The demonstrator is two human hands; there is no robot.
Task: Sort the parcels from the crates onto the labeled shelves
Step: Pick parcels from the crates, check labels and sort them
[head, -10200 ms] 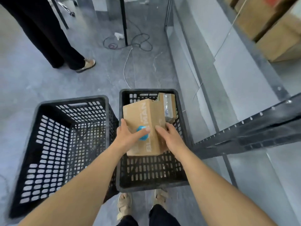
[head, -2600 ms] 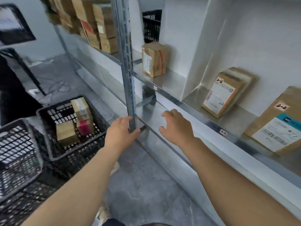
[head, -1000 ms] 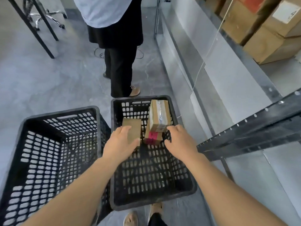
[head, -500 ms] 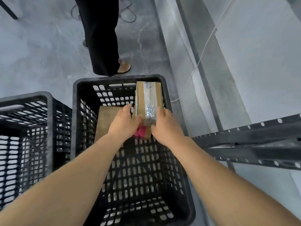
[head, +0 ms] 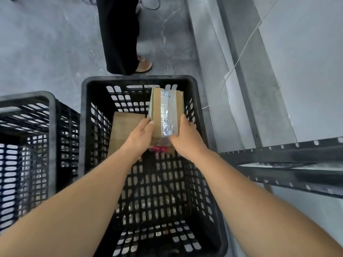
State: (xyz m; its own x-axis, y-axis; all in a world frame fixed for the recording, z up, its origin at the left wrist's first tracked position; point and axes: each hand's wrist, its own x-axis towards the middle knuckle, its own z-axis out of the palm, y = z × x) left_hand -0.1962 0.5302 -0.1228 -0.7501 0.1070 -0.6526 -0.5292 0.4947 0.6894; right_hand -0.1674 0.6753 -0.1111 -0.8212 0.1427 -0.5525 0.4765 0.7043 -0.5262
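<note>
Left fingers (head: pixel 150 125) press the near left edge of the box (head: pixel 167 108), one tip up on its top face. Right fingers (head: pixel 183 120) curl along the right edge. The box is grasped between both hands. Left hand (head: pixel 140 140) and right hand (head: pixel 187 140) are knuckles-up, palms turned toward each other. Both forearms reach forward and down into the crate (head: pixel 83 112).

Box: brown cardboard, oblong, long axis pointing away, with a wide strip of shiny clear tape down the top. It sits at the crate's far right, over a pink item (head: pixel 158 149). Cannot tell whether the two touch. A flat carton (head: pixel 124 128) lies just beside it on the left.

Fingertips below the box sides are hidden, and the pink item is mostly covered. A second crate (head: pixel 52 127) on the left is cut off by the frame edge. The shelf rail (head: pixel 287 151) on the right is blurred. Beyond the crate, a bystander's leg (head: pixel 118 34) is cut off at the top.
</note>
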